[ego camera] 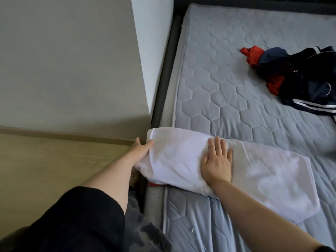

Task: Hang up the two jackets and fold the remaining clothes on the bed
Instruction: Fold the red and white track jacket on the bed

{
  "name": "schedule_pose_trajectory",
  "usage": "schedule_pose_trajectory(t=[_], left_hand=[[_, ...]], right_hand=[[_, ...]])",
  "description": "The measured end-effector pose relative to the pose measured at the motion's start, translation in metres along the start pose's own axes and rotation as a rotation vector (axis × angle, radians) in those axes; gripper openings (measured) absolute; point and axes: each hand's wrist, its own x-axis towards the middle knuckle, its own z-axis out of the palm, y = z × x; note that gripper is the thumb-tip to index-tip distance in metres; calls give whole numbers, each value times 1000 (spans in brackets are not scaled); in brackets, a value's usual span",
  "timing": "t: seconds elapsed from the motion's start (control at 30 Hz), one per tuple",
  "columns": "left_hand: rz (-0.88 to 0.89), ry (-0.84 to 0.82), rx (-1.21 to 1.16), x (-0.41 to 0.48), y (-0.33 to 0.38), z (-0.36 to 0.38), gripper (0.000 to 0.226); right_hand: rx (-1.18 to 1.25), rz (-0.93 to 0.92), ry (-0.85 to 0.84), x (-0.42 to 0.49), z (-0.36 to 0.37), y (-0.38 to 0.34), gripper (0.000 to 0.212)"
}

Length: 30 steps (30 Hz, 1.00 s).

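Note:
A white garment point(178, 160) lies partly folded across the left edge of the grey quilted mattress point(227, 91). My right hand point(216, 160) presses flat on its middle with straight fingers. My left hand point(141, 150) is at the garment's left end by the bed edge, thumb on top of the cloth and fingers hidden under it. A crumpled heap of dark navy clothes with white stripes and red parts point(298, 75) lies at the far right of the mattress. A bit of red cloth point(154, 184) peeks out beneath the white garment.
A dark bed frame point(163, 84) runs along the mattress's left side beside a grey wall point(63, 60). Wooden floor point(45, 166) lies to the left. My dark sleeve and patterned trousers fill the lower left.

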Motion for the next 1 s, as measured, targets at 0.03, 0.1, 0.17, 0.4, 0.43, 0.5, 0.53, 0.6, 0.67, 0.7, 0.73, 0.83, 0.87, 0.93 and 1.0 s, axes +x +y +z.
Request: schedule_pose_trajectory(t=[0.03,0.1,0.17,0.4,0.43,0.5,0.53,0.6,0.67,0.7,0.73,0.83,0.87,0.93,1.0], left_hand=[[-61,28,-45,-5,2,-8,73],[-128,-66,-140,-17,4,-23,58],[-171,-195,-185,-31,3,-33,41],[-241,-212,-756,-47,-9,-35,20],[-300,-187,-677,-48,-14,-29,22],[-386,-82,-318,-48,-19,-16,23],[-391,4,-164,-46,-18,-12,23],[-352,131,-37,-44,-8,-11,27],[-260,244,21,-38,5,-11,34],[-201,277,22,-35,10,-10,42],[-143,265,3,-33,13,-7,48],[-58,196,1,-29,8,3,38],[-61,232,30,-26,4,3,34],[-93,313,107,-25,-3,4,31],[-128,337,152,-27,-5,8,31]], right_hand=[[1,0,6,0,0,0,75],[7,2,7,0,-1,-1,74],[7,6,1,0,-2,-2,69],[8,10,-3,-2,-5,-4,65],[5,9,-5,-2,-6,-4,65],[-2,5,-14,-2,-6,-4,65],[-2,4,-18,-2,-6,-4,65],[2,6,-20,-2,-7,-4,66],[1,7,-22,-2,-7,-4,64],[2,7,-21,-2,-6,-4,62],[3,8,-21,-1,-5,-4,59],[4,8,-19,-2,-5,-3,58],[6,7,-19,-2,-5,-3,61],[9,-3,-16,-2,-6,-4,63],[11,-5,-10,-2,-6,-4,62]])
